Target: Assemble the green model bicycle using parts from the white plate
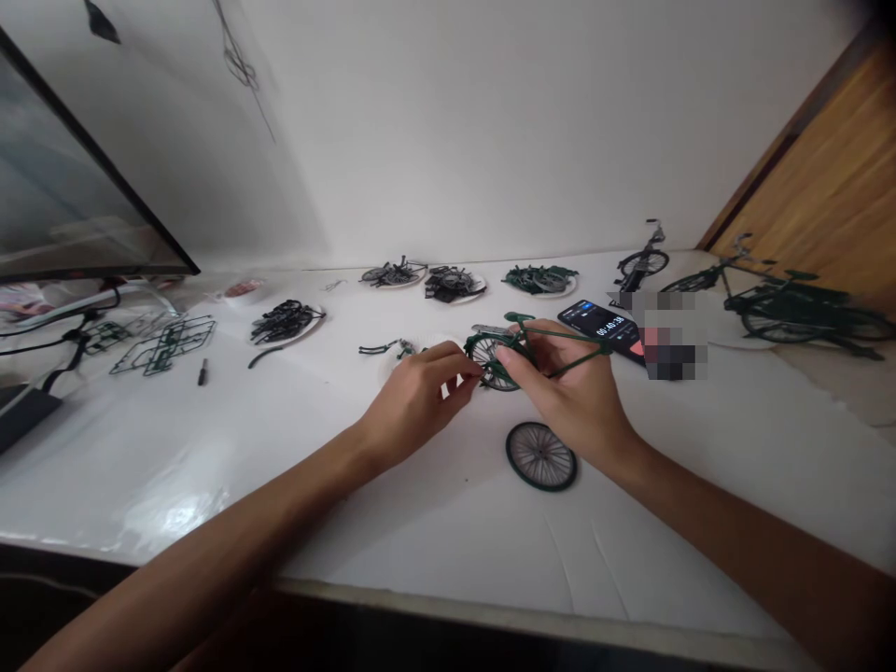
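The right hand (575, 387) curls closed around a green model bicycle (498, 332) above the tabletop (392, 527); the left hand (432, 385) pinches at its wheel (483, 351), thumb and fingertips nearly together. White surface and a loose wheel (541, 456) lie before the front edge (504, 605).

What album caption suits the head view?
Right hand holds a green model bicycle, left hand at its wheel, a loose wheel on the table.
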The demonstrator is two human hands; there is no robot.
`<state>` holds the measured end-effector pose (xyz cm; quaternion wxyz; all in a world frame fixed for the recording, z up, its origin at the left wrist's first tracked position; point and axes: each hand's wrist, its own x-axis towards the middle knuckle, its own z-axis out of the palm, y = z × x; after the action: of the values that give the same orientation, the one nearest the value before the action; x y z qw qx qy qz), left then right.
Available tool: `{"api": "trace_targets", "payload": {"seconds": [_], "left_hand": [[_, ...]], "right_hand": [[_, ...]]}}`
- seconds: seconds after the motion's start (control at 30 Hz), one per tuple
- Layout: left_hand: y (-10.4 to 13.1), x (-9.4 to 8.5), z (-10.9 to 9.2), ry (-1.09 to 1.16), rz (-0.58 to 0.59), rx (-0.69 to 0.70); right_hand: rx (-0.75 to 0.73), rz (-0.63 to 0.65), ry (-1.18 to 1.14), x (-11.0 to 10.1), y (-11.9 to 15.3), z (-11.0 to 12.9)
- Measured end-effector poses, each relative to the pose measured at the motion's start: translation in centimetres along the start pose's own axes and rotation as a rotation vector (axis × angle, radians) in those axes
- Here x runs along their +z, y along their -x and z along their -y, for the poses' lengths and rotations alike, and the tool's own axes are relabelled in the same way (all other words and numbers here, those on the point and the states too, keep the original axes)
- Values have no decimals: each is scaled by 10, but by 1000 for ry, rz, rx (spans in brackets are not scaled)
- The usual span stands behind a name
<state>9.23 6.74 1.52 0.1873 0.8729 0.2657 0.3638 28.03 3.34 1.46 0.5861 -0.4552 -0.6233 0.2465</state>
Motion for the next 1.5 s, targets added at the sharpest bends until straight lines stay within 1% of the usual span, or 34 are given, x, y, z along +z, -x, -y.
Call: {"api": "trace_targets", "payload": {"seconds": [0.1,0.2,0.4,0.53,0.63,0.73,0.83,0.9,0.97,1.13,1.23,1.3,1.37,1.4,1.5], "left_hand": [[0,-2,1,-60,22,33],[0,-4,2,-60,34,55],[1,-1,3,18,35,15],[0,1,1,3,26,7],[0,1,0,-74,7,3],[1,-2,-1,-242,-39,-8],[1,-7,-4,-377,-93,-22],[1,-9,-6,-334,-95,-42],[0,-10,-7,-215,-86,-106],[-3,-8,-6,223,-52,-411],[-6,-6,-5,490,-40,-544],[-8,-5,-3,598,-26,-602],[-8,-3,-1,586,2,-592],[-7,-3,0,517,11,-552],[-3,-1,1,171,2,-378]], "right_hand": [[10,13,16,0,-1,-1],[14,15,34,-1,-1,-2],[16,20,61,-2,-2,-3],[14,11,96,-1,-2,-3],[33,10,90,-1,0,-3],[55,17,91,-1,1,-1],[26,28,92,-1,2,1],[-1,36,79,0,2,1],[-14,39,69,1,1,2],[-21,-1,85,1,3,2],[-12,-1,67,2,5,1],[-16,-6,79,2,6,0],[-25,-17,100,2,6,-1],[-29,-22,105,2,6,-1],[-23,-25,106,2,6,0]]}}
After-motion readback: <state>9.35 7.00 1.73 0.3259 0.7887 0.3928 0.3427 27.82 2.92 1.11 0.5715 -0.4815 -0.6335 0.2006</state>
